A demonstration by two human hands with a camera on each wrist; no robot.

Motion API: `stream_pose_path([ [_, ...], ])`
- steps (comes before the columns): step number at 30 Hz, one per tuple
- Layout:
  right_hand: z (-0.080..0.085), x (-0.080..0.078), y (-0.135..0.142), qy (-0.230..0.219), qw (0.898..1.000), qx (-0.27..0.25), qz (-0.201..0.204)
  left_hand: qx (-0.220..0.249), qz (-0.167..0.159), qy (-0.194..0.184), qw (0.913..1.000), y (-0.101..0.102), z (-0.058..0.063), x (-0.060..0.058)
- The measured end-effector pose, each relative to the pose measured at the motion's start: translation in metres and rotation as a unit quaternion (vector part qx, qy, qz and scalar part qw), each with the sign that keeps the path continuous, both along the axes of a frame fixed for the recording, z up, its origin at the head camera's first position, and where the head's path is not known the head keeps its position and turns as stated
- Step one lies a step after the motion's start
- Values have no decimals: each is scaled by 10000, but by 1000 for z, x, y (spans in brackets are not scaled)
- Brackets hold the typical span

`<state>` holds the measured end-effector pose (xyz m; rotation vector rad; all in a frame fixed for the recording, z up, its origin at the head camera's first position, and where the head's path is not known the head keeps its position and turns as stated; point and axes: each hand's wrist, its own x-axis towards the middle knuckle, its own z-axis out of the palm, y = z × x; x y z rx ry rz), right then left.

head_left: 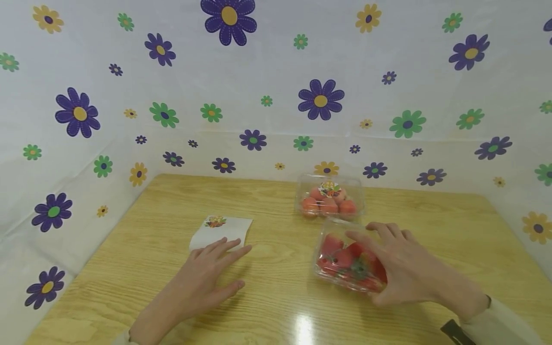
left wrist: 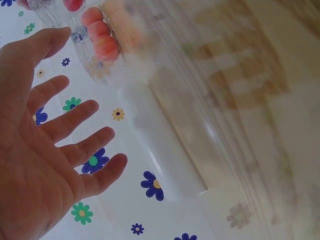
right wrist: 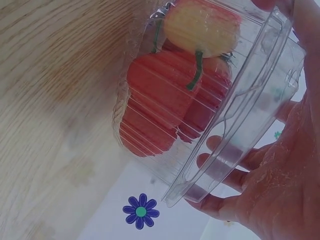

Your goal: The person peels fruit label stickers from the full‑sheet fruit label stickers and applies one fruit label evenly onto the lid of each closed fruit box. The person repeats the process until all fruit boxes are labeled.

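My right hand (head_left: 405, 268) grips a clear plastic clamshell box (head_left: 321, 273) by its right side, with the thumb at the near edge and the fingers over the far side. Inside lie several red fruits (right wrist: 162, 85) with green stems, one of them partly yellow; their exact kind is unclear. The box looks tilted in the right wrist view, with the hand around its rim. My left hand (head_left: 200, 282) hovers over the table with fingers spread, holding nothing. Just beyond its fingertips lies a curled white sheet (head_left: 228, 227) bearing a fruit-picture sticker (head_left: 215, 221).
A second clear box (head_left: 297, 199) with several orange-red round fruits (head_left: 328, 207) stands behind the gripped one, with a fruit sticker (head_left: 331, 189) on its lid. The wooden table (head_left: 142, 268) ends at a flower-patterned white cloth (head_left: 267, 62) at the back and sides.
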<state>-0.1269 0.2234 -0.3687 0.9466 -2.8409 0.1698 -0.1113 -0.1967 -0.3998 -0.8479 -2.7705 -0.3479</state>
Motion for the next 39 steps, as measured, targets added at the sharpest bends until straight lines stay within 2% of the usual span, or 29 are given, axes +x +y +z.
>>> stream_pose_path([
  [19, -7, -6, -14, -225, 9995, -61, 203, -8, -64, -90, 9999, -1, -1, -1],
  [25, -10, -8, -19, -155, 9993, -76, 338, 13, -81, -153, 9998, 1, -1, -1],
  [39, -5, -13, -30, -184, 9981, 82, 578, -88, -59, -102, 9999, 1, -1, -1],
])
